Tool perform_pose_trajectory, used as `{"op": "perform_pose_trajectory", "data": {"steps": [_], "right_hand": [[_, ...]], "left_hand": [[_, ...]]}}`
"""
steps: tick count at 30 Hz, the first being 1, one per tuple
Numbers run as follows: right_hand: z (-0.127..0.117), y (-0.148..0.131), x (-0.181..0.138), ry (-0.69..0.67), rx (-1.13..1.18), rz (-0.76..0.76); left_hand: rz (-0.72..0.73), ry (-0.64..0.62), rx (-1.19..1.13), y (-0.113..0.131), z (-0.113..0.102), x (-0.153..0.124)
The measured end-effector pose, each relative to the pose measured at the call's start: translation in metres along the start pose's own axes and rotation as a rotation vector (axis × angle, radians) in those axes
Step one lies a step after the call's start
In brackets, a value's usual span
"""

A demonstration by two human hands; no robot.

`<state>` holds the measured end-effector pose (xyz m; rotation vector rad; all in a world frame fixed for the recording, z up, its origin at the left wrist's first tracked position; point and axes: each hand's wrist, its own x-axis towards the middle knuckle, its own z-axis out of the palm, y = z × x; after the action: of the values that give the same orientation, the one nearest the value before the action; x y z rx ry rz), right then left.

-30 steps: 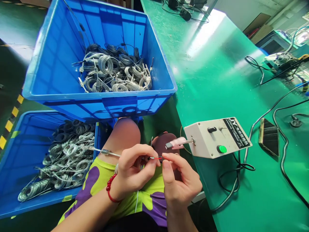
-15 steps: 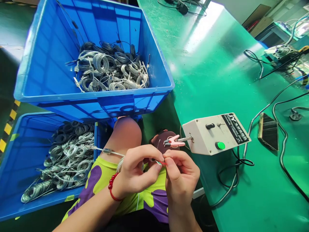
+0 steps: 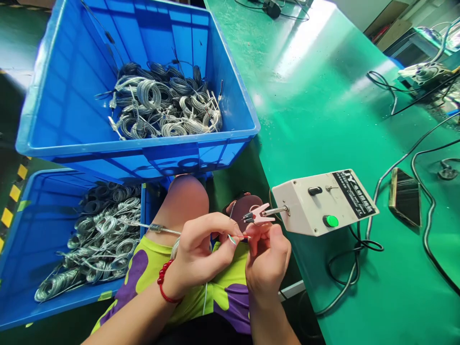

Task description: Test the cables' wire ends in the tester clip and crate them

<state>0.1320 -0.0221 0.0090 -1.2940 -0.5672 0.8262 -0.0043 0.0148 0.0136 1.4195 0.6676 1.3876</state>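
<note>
My left hand [image 3: 206, 244] is closed in a pinch on a thin cable [image 3: 168, 230]. A red wire [image 3: 244, 237] juts from its fingertips towards the right, and a green and white wire [image 3: 232, 239] lies across the thumb. My right hand [image 3: 268, 254] is just right of the red wire's tip, apart from it. Its fingers are loosely curled, with nothing visible between them. Right above those fingers is a pink clip [image 3: 260, 214] with dark jaw tips, on the metal shaft of a white box [image 3: 319, 203]; whether they touch the clip I cannot tell.
A large blue bin [image 3: 151, 148] with coiled cables [image 3: 151, 93] stands ahead on the left. Below it, a second blue bin [image 3: 21, 287] holds more coils [image 3: 108, 235]. On the green table [image 3: 305, 120] at right lie a phone [image 3: 405, 199] and black power cords [image 3: 381, 182].
My right hand has let go of the wires and shifted slightly, its fingers now under the clip. The red wire's end is exposed. My left hand keeps its pinch; the view has shifted a little.
</note>
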Motion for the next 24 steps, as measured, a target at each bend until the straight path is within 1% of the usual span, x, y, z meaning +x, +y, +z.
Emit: {"op": "perform_pose_trajectory", "data": {"steps": [2,4,5,8,11,15,17,21,24], "right_hand": [[0.004,0.003,0.009,-0.028,0.122,0.139],[0.005,0.005,0.017,-0.113,0.258,0.257],[0.005,0.006,0.020,-0.154,0.314,0.286],[0.004,0.010,0.025,-0.212,0.415,0.275],[0.004,0.012,0.026,-0.244,0.450,0.228],[0.007,0.013,0.027,-0.345,0.482,0.185],[0.008,0.012,0.027,-0.340,0.483,0.191],[0.009,0.010,0.027,-0.281,0.451,0.219],[0.008,0.009,0.027,-0.278,0.498,0.258]], "left_hand": [[-0.013,0.028,-0.001,0.001,0.000,0.001],[-0.057,0.061,-0.019,0.002,0.002,0.002],[-0.086,0.077,-0.032,0.002,0.002,0.003],[-0.138,0.094,-0.072,0.001,0.003,0.005],[-0.129,0.084,-0.095,0.000,0.003,0.008],[-0.146,0.084,-0.105,-0.002,0.003,0.008],[-0.172,0.086,-0.108,-0.003,0.004,0.007],[-0.223,0.092,-0.108,-0.004,0.005,0.005],[-0.226,0.104,-0.099,-0.005,0.007,0.006]]}}
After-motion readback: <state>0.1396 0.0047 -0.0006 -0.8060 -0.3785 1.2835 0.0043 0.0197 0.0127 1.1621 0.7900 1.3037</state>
